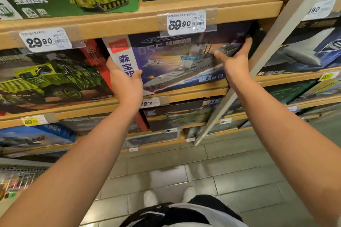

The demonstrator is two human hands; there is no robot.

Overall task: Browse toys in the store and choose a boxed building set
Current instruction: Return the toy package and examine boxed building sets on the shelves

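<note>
While the left hand (127, 83) and right hand (234, 61) gripped opposite ends of the purple cardboard warship building-set box (177, 61), it looked stiff, light, best held by those edges.

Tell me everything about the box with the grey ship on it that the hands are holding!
The purple cardboard box with a grey warship picture is wide and flat, with a white side strip bearing a red logo and blue Chinese characters. It sits tilted on the wooden shelf, its top edge tucked behind the white 59.90 price tag. The left hand grips its lower left corner; the right hand holds its right edge.
</note>
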